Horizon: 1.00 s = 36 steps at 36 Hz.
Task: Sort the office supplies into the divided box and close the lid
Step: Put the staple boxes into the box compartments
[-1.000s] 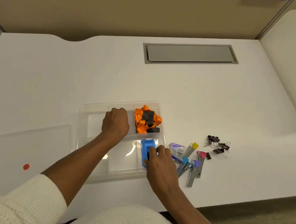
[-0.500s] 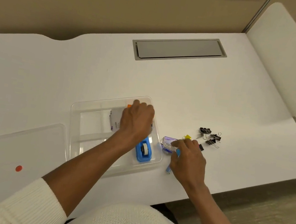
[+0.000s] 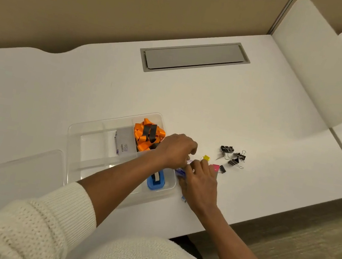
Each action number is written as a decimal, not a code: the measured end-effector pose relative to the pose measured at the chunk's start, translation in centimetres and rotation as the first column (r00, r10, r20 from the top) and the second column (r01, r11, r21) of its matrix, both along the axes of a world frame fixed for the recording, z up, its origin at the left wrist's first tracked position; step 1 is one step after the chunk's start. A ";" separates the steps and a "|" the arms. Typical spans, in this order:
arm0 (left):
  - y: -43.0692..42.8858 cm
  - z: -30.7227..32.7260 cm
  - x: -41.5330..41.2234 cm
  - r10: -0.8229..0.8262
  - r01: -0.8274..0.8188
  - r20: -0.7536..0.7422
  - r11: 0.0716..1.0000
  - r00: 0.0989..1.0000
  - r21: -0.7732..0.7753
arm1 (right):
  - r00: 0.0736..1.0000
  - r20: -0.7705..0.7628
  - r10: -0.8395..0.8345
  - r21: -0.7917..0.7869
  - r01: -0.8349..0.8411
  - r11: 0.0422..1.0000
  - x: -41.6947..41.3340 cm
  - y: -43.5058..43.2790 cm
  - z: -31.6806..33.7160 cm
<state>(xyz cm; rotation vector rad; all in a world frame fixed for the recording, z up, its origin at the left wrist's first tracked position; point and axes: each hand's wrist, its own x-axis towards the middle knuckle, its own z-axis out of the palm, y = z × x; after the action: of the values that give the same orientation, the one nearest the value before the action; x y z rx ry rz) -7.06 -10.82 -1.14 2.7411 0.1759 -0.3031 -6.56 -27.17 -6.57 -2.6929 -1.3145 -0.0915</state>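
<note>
The clear divided box (image 3: 90, 130) sits near the desk's front edge. Orange and black clips (image 3: 147, 134) fill its back right compartment. A grey staple box (image 3: 124, 142) lies in the back middle one, and a blue tape dispenser (image 3: 156, 181) in the front right one. The clear lid (image 3: 10, 172) lies flat to the left. My left hand (image 3: 177, 150) reaches across the box to the pile just right of it, fingers curled. My right hand (image 3: 200, 182) covers that pile and grips a small purple box (image 3: 180, 171). Yellow (image 3: 205, 157) and pink (image 3: 215, 167) case tips stick out.
Several black binder clips (image 3: 232, 156) lie on the desk to the right of my hands. A grey cable hatch (image 3: 194, 56) is set into the desk at the back. A white divider panel (image 3: 321, 69) rises on the right. The desk edge runs close below my right wrist.
My left hand left the grey staple box in the back middle compartment and crossed right to meet my right hand at the pile. The orange clips show again. The right hand stayed on the purple box.
</note>
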 end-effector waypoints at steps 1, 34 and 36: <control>0.1 -0.1 0.1 0.005 -0.005 0.005 1.000 1.000 -0.008 | 1.000 -0.001 0.003 0.022 -0.003 1.000 -0.1 -0.1 0.0; 1.3 -1.0 0.1 0.034 -0.021 0.208 0.998 0.978 -0.065 | 0.950 -0.203 -0.236 0.376 0.299 0.877 0.1 -3.4 6.8; 1.7 0.3 -0.8 0.230 -0.196 0.267 0.970 0.936 -0.146 | 0.950 -0.219 -0.224 0.404 0.297 0.865 -0.2 -2.7 7.4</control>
<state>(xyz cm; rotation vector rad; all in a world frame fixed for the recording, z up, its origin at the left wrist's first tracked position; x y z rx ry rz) -7.90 -9.15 -0.82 2.5822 0.3624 0.1336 -6.80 -29.89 0.83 -2.4108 -0.7611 -0.1640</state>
